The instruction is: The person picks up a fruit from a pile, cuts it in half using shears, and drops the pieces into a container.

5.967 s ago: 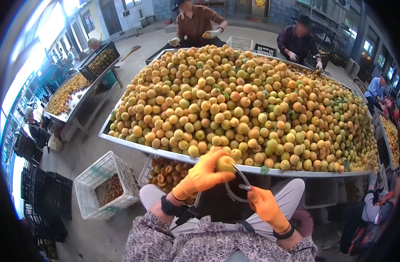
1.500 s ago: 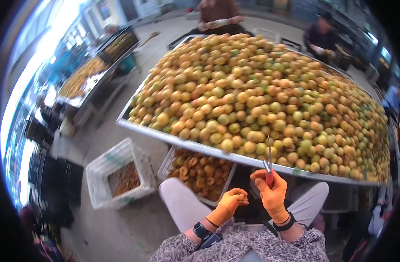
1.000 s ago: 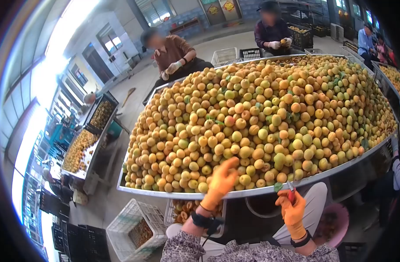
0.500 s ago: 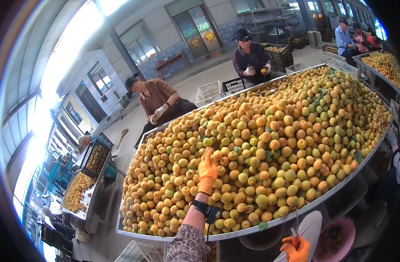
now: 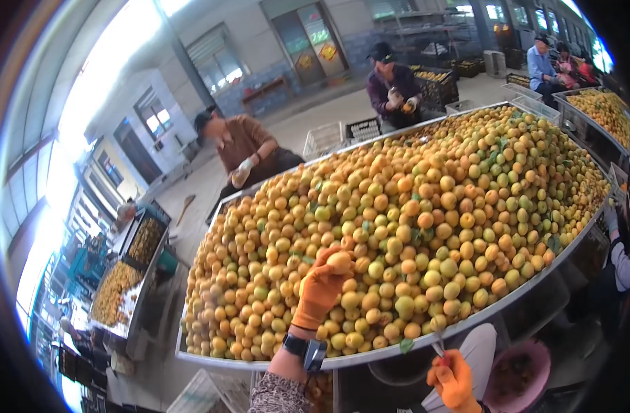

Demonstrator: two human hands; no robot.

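At six o'clock, over the heaped apricots [image 5: 425, 206], the gloved left hand [image 5: 318, 292] grips a single apricot [image 5: 339, 262]. At five o'clock, the right hand [image 5: 454, 382] is closed around a red-handled knife [image 5: 444, 358] near the tray [image 5: 260, 364].

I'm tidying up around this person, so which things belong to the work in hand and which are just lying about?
In use:
Single fruit, in the left hand
Red-handled knife, in the right hand
Fruit heap, likely the supply

Seemingly just lying about:
Loose leaf at the heap's near edge
Long-handled tool, far left
Bench, far back
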